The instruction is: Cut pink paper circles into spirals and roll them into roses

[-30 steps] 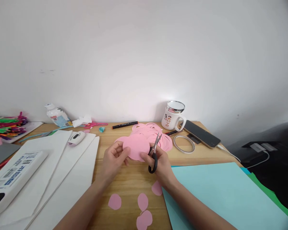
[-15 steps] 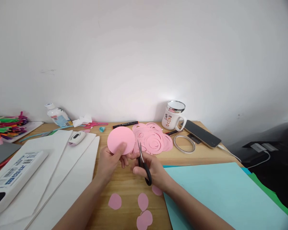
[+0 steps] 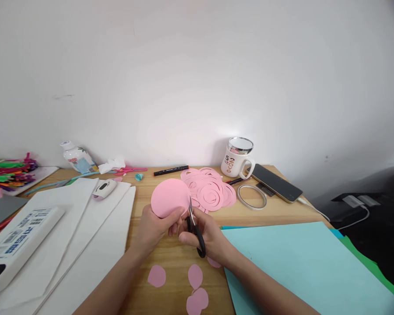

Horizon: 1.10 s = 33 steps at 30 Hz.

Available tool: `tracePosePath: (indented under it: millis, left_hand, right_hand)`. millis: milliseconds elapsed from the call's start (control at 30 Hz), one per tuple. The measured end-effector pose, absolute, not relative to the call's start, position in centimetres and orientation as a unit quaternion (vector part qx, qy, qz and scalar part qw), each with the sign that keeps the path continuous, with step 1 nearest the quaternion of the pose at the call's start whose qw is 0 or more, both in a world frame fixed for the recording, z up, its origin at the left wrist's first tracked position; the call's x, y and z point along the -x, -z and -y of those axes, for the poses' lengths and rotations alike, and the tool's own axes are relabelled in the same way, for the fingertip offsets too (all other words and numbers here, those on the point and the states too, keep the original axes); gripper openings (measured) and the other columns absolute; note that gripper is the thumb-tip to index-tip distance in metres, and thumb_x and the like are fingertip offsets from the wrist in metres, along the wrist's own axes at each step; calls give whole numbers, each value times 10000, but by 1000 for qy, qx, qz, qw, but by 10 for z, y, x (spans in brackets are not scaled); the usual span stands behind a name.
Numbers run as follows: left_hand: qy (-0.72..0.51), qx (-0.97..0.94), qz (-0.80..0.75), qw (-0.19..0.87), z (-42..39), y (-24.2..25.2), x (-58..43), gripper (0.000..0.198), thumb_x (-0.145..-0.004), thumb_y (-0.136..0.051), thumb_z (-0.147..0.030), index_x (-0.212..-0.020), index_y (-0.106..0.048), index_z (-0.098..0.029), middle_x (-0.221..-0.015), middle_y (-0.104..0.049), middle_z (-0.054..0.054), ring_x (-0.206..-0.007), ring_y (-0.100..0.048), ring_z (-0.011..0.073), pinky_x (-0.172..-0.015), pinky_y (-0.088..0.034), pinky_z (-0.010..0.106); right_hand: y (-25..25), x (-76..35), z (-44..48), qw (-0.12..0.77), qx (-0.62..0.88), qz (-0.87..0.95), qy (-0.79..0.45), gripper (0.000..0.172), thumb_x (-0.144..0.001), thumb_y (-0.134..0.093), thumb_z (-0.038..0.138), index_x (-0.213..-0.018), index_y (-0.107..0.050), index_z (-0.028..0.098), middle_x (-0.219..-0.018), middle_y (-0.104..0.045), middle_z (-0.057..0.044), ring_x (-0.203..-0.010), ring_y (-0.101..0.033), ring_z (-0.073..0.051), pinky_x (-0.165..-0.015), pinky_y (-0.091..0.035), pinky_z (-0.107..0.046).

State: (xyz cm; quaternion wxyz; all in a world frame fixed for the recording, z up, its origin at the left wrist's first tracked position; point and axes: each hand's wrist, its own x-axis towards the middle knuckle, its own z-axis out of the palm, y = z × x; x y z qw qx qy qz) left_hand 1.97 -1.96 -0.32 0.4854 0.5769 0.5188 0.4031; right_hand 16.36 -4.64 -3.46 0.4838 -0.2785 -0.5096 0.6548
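Observation:
My left hand (image 3: 156, 229) pinches a round pink paper disc (image 3: 169, 197) and holds it upright above the wooden table (image 3: 170, 256). My right hand (image 3: 206, 236) grips black-handled scissors (image 3: 194, 227), whose blades meet the disc's right edge. Behind the disc lies a pile of pink spiral-cut paper rings (image 3: 210, 189). Small pink petal-shaped cutouts (image 3: 195, 276) lie on the table in front of my hands.
White sheets (image 3: 85, 245) and a white box (image 3: 18, 240) lie at left, a teal sheet (image 3: 302, 262) over green paper at right. At the back stand a white mug (image 3: 235, 159), phone (image 3: 275, 183), tape ring (image 3: 251, 197), black marker (image 3: 170, 170), glue bottle (image 3: 76, 158) and pipe cleaners (image 3: 8, 171).
My left hand lifted the pink disc off the ring pile and turned it upright. My right hand swung the scissors left, bringing the blades against the disc's right edge.

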Motion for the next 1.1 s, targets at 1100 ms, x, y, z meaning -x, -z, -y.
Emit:
tracePosePath:
  millis: [1100]
  left_hand:
    - [-367, -581, -509, 518, 19, 8, -19, 347, -691, -657, -357, -444, -533, -147, -349, -459, -23, -314, -371, 63, -314, -264, 182]
  right_hand:
    - [40, -156, 50, 522, 275, 507, -628, 403, -649, -738, 480, -782, -482, 198, -686, -569, 2, -588, -500, -130, -598, -417, -262]
